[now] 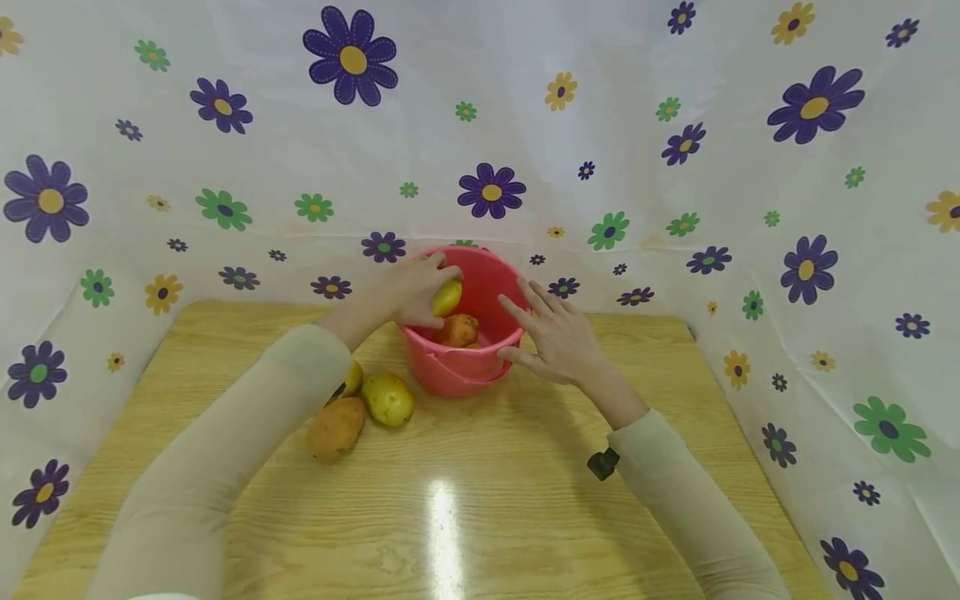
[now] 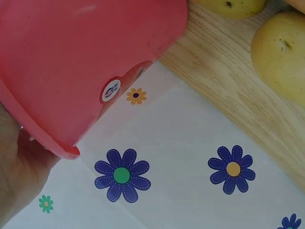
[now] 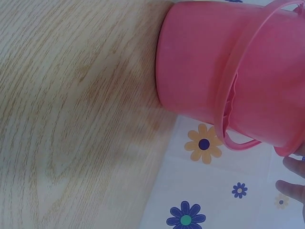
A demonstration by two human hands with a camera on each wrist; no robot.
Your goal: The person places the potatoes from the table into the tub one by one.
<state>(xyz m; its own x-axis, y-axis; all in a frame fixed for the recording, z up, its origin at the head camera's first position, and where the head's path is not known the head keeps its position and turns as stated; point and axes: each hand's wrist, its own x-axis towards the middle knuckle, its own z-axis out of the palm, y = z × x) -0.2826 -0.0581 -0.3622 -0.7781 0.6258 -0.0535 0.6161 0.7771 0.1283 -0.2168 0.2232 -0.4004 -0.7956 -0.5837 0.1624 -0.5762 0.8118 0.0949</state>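
A pink bucket stands toward the back of the table, its handle hanging down the front side. My left hand reaches over its left rim and grips a yellow potato inside the opening. Below that, a reddish-brown potato lies in the bucket. My right hand is at the right rim with fingers spread, holding nothing. In the left wrist view, the bucket's wall hides most of the left hand. Only fingertips of the right hand show in the right wrist view, beside the rim.
Left of the bucket, a yellow potato and a brown potato lie on the wooden table. Another yellow potato is partly hidden behind the left sleeve. White flowered sheeting rises behind the table and along both sides.
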